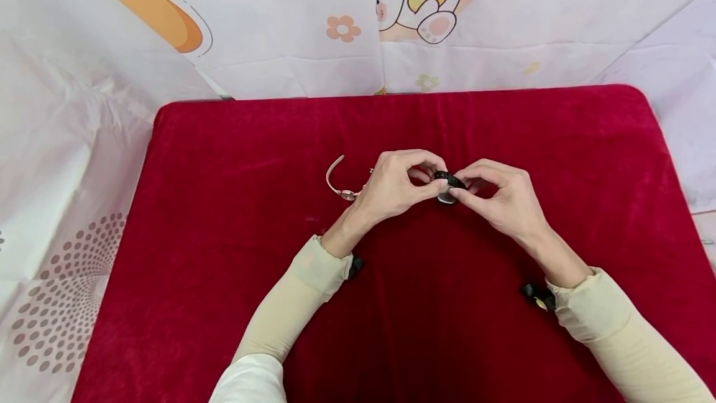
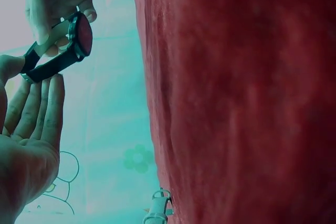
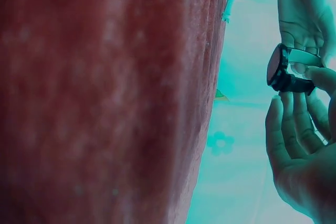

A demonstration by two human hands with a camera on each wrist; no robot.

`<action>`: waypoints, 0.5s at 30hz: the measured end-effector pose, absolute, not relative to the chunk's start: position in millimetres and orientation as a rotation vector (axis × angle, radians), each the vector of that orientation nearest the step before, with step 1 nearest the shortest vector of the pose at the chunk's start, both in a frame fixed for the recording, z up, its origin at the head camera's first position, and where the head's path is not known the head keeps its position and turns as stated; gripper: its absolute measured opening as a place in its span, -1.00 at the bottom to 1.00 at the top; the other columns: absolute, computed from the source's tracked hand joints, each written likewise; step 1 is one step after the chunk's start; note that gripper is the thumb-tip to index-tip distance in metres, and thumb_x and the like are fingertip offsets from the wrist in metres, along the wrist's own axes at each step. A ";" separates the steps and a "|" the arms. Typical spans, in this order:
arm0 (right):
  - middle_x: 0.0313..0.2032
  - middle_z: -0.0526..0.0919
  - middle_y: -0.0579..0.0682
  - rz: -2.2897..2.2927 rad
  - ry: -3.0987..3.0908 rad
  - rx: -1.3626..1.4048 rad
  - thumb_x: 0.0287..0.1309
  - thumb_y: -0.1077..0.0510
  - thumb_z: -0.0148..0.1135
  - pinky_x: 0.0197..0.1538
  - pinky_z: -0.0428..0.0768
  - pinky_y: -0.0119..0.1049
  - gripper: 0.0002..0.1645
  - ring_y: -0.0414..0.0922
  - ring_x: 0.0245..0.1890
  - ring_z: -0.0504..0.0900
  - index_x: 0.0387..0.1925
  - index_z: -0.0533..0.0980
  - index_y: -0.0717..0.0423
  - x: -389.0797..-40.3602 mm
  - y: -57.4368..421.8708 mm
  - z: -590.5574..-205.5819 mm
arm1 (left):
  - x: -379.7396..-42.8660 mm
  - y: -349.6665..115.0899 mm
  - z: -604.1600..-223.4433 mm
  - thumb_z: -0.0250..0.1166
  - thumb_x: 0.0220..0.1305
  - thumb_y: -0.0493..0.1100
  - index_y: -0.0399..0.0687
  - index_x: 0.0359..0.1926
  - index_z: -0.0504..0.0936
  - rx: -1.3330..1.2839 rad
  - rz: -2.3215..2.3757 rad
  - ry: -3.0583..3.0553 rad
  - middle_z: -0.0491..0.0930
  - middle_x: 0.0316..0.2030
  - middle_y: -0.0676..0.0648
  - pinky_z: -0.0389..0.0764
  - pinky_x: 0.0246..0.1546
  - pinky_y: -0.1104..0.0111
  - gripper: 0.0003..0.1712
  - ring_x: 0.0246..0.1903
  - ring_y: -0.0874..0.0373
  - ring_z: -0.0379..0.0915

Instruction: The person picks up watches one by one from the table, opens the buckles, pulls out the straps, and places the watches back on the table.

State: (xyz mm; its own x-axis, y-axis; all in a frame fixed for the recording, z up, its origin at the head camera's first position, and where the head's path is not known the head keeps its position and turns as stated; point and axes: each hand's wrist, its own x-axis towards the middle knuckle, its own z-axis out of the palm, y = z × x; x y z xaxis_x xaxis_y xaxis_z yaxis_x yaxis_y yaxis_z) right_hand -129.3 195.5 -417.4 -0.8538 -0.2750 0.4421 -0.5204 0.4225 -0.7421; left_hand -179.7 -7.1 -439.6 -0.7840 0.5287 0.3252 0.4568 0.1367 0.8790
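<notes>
Between both hands, above the red cloth, is a black wristwatch (image 1: 446, 198), its strap bent round into a loop. My left hand (image 1: 394, 184) pinches one side of the strap between thumb and fingers; in the left wrist view the watch's round face (image 2: 84, 36) points away from that palm. From the other side, my right hand (image 1: 506, 199) pinches the strap too, with the thumb on top and fingers (image 3: 294, 124) beneath. A second wristwatch (image 1: 347, 195) with a pale strap lies on the cloth left of my left hand, which partly hides it.
A red velvet cloth (image 1: 224, 216) covers the table. Behind its far edge hangs a white printed curtain (image 1: 268, 30), with another white sheet (image 1: 50, 142) along the left side. A small black device (image 1: 539, 297) sits at the right wrist.
</notes>
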 end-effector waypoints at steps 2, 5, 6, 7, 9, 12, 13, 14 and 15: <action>-0.41 0.69 0.03 1.408 -2.426 0.689 -0.15 0.57 0.46 -0.35 0.63 -0.43 -0.75 -0.28 -0.46 0.60 -0.40 0.67 0.28 -129.0 195.2 -417.1 | -179.3 -7.1 -439.4 0.45 0.17 -0.26 -0.12 -0.25 0.70 1.033 1.779 2.312 0.65 -0.36 0.07 0.68 -0.22 0.48 -0.87 -0.33 0.38 0.59; -0.42 0.70 0.03 1.412 -2.422 0.682 -0.15 0.57 0.46 -0.35 0.63 -0.45 -0.75 -0.29 -0.46 0.61 -0.40 0.68 0.28 -129.1 194.7 -417.0 | -179.0 -7.6 -439.3 0.46 0.16 -0.29 -0.15 -0.23 0.69 1.071 1.819 2.303 0.65 -0.36 0.05 0.69 -0.24 0.46 -0.85 -0.33 0.36 0.60; -0.41 0.70 0.03 1.413 -2.420 0.677 -0.15 0.57 0.46 -0.35 0.63 -0.47 -0.75 -0.29 -0.46 0.62 -0.40 0.68 0.27 -129.1 194.6 -416.9 | -178.9 -7.8 -439.4 0.46 0.16 -0.30 -0.17 -0.22 0.69 1.078 1.834 2.299 0.66 -0.35 0.04 0.69 -0.24 0.45 -0.84 -0.33 0.35 0.60; -0.41 0.70 0.03 1.416 -2.419 0.669 -0.14 0.57 0.46 -0.35 0.63 -0.48 -0.75 -0.29 -0.45 0.62 -0.39 0.68 0.27 -129.1 194.5 -417.0 | -179.0 -8.0 -439.6 0.46 0.15 -0.32 -0.18 -0.21 0.69 1.078 1.846 2.295 0.66 -0.35 0.03 0.70 -0.24 0.45 -0.83 -0.33 0.34 0.61; -0.41 0.70 0.03 1.423 -2.414 0.658 -0.15 0.56 0.47 -0.34 0.62 -0.51 -0.74 -0.28 -0.45 0.63 -0.39 0.69 0.26 -129.3 193.9 -417.2 | -179.0 -8.5 -440.0 0.44 0.16 -0.34 -0.18 -0.21 0.68 1.059 1.863 2.286 0.67 -0.34 0.01 0.70 -0.24 0.43 -0.83 -0.32 0.32 0.61; -0.41 0.71 0.04 1.443 -2.412 0.635 -0.15 0.56 0.48 -0.32 0.62 -0.54 -0.74 -0.28 -0.45 0.65 -0.37 0.69 0.27 -129.5 193.8 -418.4 | -179.5 -8.6 -440.8 0.40 0.20 -0.34 -0.18 -0.19 0.66 1.006 1.871 2.258 0.67 -0.31 0.00 0.70 -0.21 0.43 -0.85 -0.29 0.30 0.62; -0.40 0.72 0.05 1.468 -2.411 0.623 -0.15 0.56 0.47 -0.31 0.62 -0.55 -0.73 -0.28 -0.45 0.66 -0.36 0.69 0.28 -129.6 194.4 -419.1 | -179.7 -8.8 -440.9 0.39 0.22 -0.33 -0.18 -0.18 0.66 0.990 1.870 2.248 0.67 -0.30 0.00 0.70 -0.20 0.42 -0.86 -0.28 0.29 0.62; -0.40 0.72 0.07 1.490 -2.411 0.609 -0.14 0.56 0.47 -0.32 0.62 -0.55 -0.73 -0.28 -0.44 0.67 -0.35 0.70 0.28 -129.5 194.9 -419.2 | -179.9 -9.0 -440.7 0.39 0.23 -0.33 -0.18 -0.18 0.66 0.974 1.872 2.236 0.67 -0.29 0.00 0.70 -0.19 0.41 -0.86 -0.27 0.28 0.63; -0.39 0.73 0.09 1.505 -2.410 0.598 -0.14 0.56 0.47 -0.32 0.62 -0.55 -0.73 -0.30 -0.43 0.67 -0.34 0.70 0.29 -129.4 195.5 -419.1 | -180.3 -9.1 -440.7 0.39 0.23 -0.31 -0.18 -0.17 0.66 0.966 1.874 2.221 0.67 -0.28 0.00 0.70 -0.17 0.40 -0.85 -0.26 0.28 0.63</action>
